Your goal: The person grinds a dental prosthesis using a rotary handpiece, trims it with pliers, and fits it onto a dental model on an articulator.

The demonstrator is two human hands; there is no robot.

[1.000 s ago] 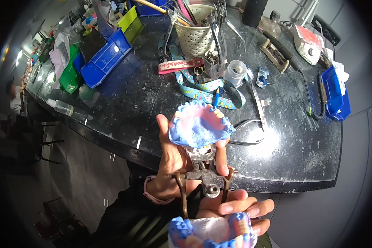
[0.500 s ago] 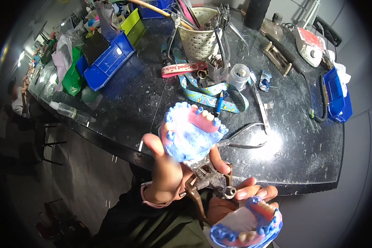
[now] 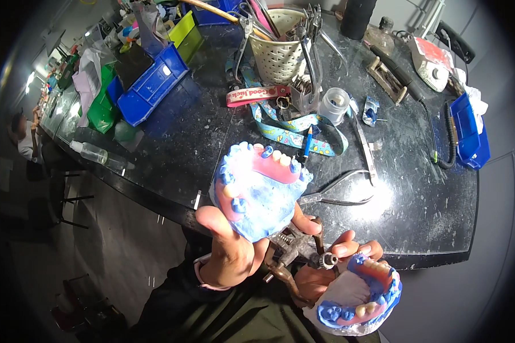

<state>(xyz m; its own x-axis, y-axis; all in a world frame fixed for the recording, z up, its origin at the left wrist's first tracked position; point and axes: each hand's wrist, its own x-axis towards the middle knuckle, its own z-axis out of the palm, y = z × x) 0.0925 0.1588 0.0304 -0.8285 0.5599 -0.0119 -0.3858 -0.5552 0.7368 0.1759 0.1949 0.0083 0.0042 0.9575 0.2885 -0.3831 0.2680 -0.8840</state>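
A brass-and-steel dental articulator is spread wide, with its hinge and spring between my hands. On its left side is a blue-and-white dental cast with pink wax and a few cream teeth. My left hand is closed around this cast's base, its thumb up along the side. At the lower right, a second dental cast, also blue, white and pink with cream teeth, faces up. My right hand is closed around the articulator's arm and this cast from behind, its fingertips showing past the far rim.
Pliers lie beyond my hands on the black bench. Further off are a patterned lanyard, a blue pencil, a tweezer-like tool, a clear cup and a tool basket. Blue bins stand left; a corded handpiece lies right.
The right-hand cast has risen and moved right, now fully in view. The left-hand cast has shifted slightly left and tilted. Both hands keep their hold.
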